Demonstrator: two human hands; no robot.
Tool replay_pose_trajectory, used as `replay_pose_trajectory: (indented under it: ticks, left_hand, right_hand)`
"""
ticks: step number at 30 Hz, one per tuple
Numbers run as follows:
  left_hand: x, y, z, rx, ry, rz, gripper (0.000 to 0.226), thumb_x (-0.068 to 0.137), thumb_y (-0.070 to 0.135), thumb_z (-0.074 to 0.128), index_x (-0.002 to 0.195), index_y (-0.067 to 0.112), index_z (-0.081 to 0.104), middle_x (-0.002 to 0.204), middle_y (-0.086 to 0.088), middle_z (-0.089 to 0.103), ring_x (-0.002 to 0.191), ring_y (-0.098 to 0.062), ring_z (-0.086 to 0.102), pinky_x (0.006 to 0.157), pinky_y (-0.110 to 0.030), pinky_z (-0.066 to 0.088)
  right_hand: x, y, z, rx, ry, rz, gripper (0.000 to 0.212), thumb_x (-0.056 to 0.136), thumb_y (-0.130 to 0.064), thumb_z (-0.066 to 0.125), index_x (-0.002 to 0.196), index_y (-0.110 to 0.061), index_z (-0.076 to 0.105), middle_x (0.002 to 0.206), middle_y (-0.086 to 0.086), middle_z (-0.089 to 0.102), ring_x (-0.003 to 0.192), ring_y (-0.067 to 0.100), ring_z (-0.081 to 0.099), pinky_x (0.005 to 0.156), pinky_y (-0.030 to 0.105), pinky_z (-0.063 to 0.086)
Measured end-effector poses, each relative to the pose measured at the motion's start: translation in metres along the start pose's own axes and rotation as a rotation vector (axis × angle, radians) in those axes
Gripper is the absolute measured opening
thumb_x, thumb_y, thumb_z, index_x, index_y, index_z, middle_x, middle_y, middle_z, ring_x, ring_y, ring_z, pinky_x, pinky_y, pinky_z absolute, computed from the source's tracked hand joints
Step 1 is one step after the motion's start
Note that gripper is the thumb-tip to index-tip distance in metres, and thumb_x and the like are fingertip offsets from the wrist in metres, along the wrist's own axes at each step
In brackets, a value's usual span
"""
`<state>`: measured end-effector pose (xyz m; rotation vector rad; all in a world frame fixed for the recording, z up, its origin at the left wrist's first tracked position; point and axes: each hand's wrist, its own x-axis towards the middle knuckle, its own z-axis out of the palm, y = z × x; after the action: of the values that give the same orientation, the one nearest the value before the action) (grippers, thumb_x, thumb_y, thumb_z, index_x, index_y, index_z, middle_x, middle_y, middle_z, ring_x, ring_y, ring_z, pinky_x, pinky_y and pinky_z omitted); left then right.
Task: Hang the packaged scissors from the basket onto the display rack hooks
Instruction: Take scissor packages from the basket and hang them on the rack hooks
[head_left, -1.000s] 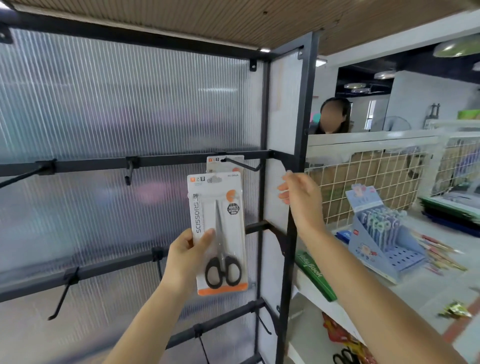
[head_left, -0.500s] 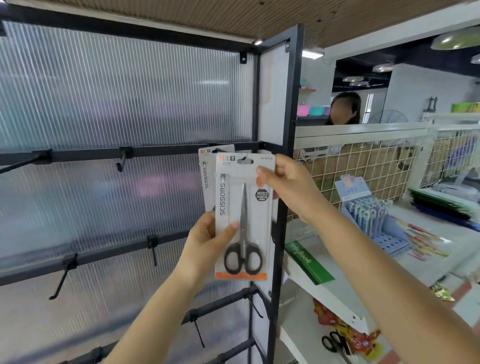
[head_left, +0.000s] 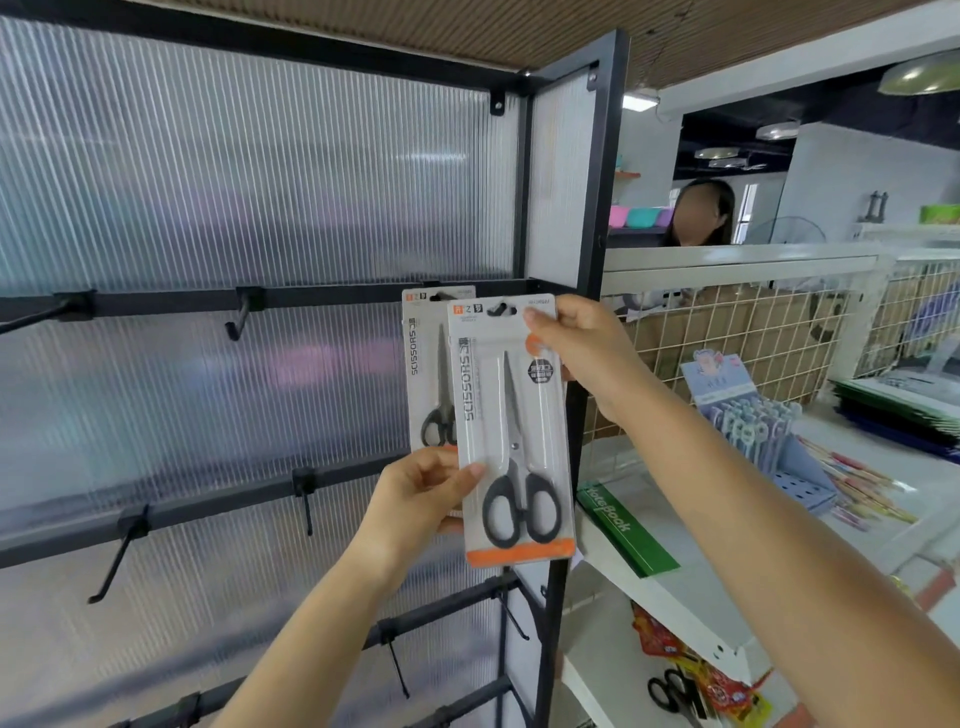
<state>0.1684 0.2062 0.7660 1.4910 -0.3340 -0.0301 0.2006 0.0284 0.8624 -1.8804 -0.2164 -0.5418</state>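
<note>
A packaged pair of black-handled scissors (head_left: 511, 431) on a white card with an orange bottom strip is held up at the display rack (head_left: 291, 299). My left hand (head_left: 421, 499) grips its lower left edge. My right hand (head_left: 582, 348) pinches its top right corner. The card's hang slot sits at the tip of a black hook (head_left: 500, 310) on the upper bar. Behind it a second scissors pack (head_left: 428, 374) hangs on the same hook, partly hidden. The basket is out of view.
Bare black hooks (head_left: 239, 319) stick out from the rack's bars to the left and below. A black upright post (head_left: 597, 260) stands just right of the pack. White shelves at right hold a green notebook (head_left: 623, 525), a pen display (head_left: 753, 431) and loose scissors (head_left: 675, 691).
The pack has moved up and to the right, to the hook on the upper bar. My right hand came off the post and took the card's top corner.
</note>
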Motion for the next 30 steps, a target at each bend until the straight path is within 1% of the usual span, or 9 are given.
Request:
replay_pose_trajectory:
  ticks: [2, 5, 10, 13, 16, 20, 24, 27, 30]
  left_hand:
    - [0.002, -0.003, 0.000, -0.009, 0.002, -0.009, 0.009, 0.087, 0.008, 0.060, 0.088, -0.001, 0.063, 0.068, -0.001, 0.071, 0.060, -0.010, 0.068, 0.053, -0.020, 0.054]
    - [0.008, -0.007, -0.001, 0.007, 0.020, -0.010, 0.011, 0.087, 0.008, 0.061, 0.089, -0.002, 0.063, 0.073, -0.006, 0.070, 0.062, -0.011, 0.068, 0.054, -0.022, 0.055]
    - [0.023, -0.012, -0.003, 0.030, 0.056, -0.014, 0.006, 0.089, 0.008, 0.059, 0.086, 0.004, 0.064, 0.071, -0.003, 0.071, 0.063, -0.011, 0.069, 0.054, -0.019, 0.054]
    - [0.040, -0.017, -0.008, 0.061, 0.109, -0.021, 0.007, 0.089, 0.010, 0.061, 0.083, 0.007, 0.063, 0.077, -0.010, 0.068, 0.069, -0.017, 0.067, 0.064, -0.032, 0.059]
    - [0.060, -0.022, -0.015, 0.115, 0.145, -0.017, 0.009, 0.089, 0.014, 0.062, 0.081, 0.008, 0.062, 0.083, -0.018, 0.065, 0.078, -0.027, 0.064, 0.078, -0.047, 0.055]
    - [0.086, -0.030, -0.023, 0.189, 0.192, -0.001, 0.009, 0.088, 0.020, 0.064, 0.081, 0.015, 0.062, 0.085, -0.015, 0.068, 0.084, -0.032, 0.066, 0.083, -0.049, 0.054]
    - [0.108, -0.037, -0.032, 0.247, 0.204, -0.003, 0.008, 0.088, 0.025, 0.064, 0.081, 0.020, 0.062, 0.091, -0.010, 0.070, 0.090, -0.028, 0.067, 0.088, -0.048, 0.052]
    - [0.119, -0.040, -0.039, 0.269, 0.222, 0.006, 0.008, 0.088, 0.025, 0.063, 0.081, 0.021, 0.061, 0.090, -0.008, 0.070, 0.089, -0.026, 0.067, 0.089, -0.046, 0.052]
    - [0.126, -0.044, -0.043, 0.276, 0.235, 0.019, 0.008, 0.088, 0.025, 0.063, 0.083, 0.020, 0.061, 0.089, -0.004, 0.069, 0.088, -0.023, 0.066, 0.087, -0.039, 0.053]
  right_hand:
    - [0.002, 0.003, 0.002, 0.005, -0.003, 0.010, 0.013, 0.095, -0.025, 0.054, 0.085, -0.021, 0.061, 0.070, -0.005, 0.063, 0.055, -0.011, 0.056, 0.048, 0.011, 0.042]
    - [0.007, 0.007, 0.004, 0.001, -0.010, 0.036, 0.014, 0.095, -0.026, 0.054, 0.083, -0.023, 0.060, 0.071, -0.006, 0.062, 0.057, -0.011, 0.057, 0.049, 0.009, 0.044]
    - [0.023, 0.013, 0.013, -0.018, 0.000, 0.056, 0.019, 0.096, -0.028, 0.053, 0.098, -0.012, 0.063, 0.071, -0.006, 0.062, 0.065, -0.002, 0.056, 0.057, 0.013, 0.044]
    - [0.036, 0.017, 0.022, -0.022, -0.001, 0.068, 0.021, 0.096, -0.027, 0.052, 0.104, -0.011, 0.062, 0.073, -0.006, 0.061, 0.068, 0.003, 0.055, 0.063, 0.017, 0.043]
    - [0.051, 0.021, 0.032, -0.038, -0.001, 0.093, 0.024, 0.095, -0.024, 0.053, 0.108, -0.006, 0.062, 0.075, -0.004, 0.063, 0.077, 0.013, 0.055, 0.069, 0.029, 0.046]
    - [0.070, 0.029, 0.044, -0.024, 0.007, 0.127, 0.016, 0.092, -0.020, 0.058, 0.102, -0.008, 0.063, 0.079, -0.001, 0.065, 0.082, 0.021, 0.058, 0.083, 0.048, 0.052]
    - [0.084, 0.037, 0.052, -0.010, 0.004, 0.106, 0.020, 0.094, -0.028, 0.057, 0.095, -0.009, 0.061, 0.073, -0.002, 0.063, 0.079, 0.019, 0.057, 0.073, 0.038, 0.048]
    - [0.091, 0.040, 0.056, -0.012, -0.017, 0.092, 0.027, 0.094, -0.035, 0.055, 0.088, -0.009, 0.056, 0.073, 0.000, 0.063, 0.077, 0.020, 0.052, 0.071, 0.035, 0.043]
    - [0.095, 0.042, 0.059, -0.029, -0.035, 0.067, 0.026, 0.095, -0.034, 0.053, 0.080, -0.013, 0.050, 0.074, 0.000, 0.062, 0.078, 0.019, 0.051, 0.072, 0.035, 0.042]
